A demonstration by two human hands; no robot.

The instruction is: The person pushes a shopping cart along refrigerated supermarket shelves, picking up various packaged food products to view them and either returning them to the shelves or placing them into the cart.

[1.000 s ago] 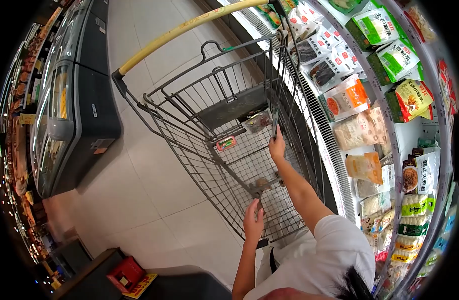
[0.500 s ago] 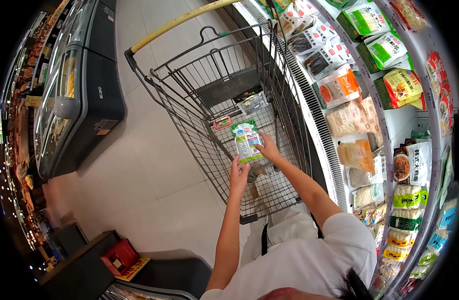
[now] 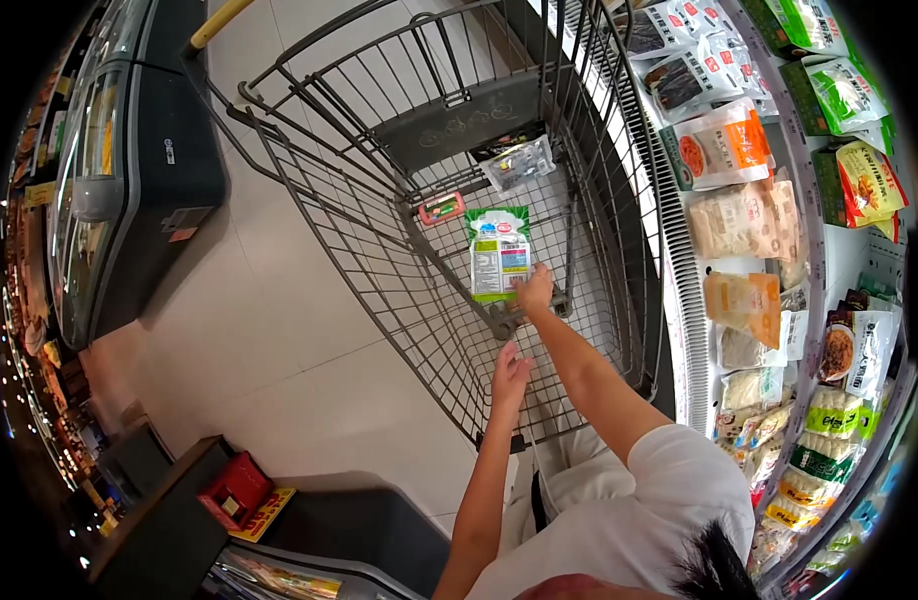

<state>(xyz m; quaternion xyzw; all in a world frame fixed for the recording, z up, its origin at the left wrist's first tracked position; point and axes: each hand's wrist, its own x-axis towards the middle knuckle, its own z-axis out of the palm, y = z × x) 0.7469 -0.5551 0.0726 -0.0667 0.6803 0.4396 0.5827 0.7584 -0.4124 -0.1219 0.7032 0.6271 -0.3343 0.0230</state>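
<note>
Withdrawn from green-and-white packet [image 3: 499, 254], left hand [image 3: 511, 380] hangs loose-fingered, empty; packet lies at fingertips of right hand [image 3: 537, 291], grip unclear; pink-rimmed pack [image 3: 442, 209] beyond them.

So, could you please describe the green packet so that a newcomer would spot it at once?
Find the cart beside the shelf. Inside it, near the pink pack and shiny bag, lies the packet, the only one with green top and bottom edges.

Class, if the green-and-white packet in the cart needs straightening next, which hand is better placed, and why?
Probably the right hand: it is at the lower-right corner of the packet, while the left hand sits farther back, clearly apart from it.
</note>
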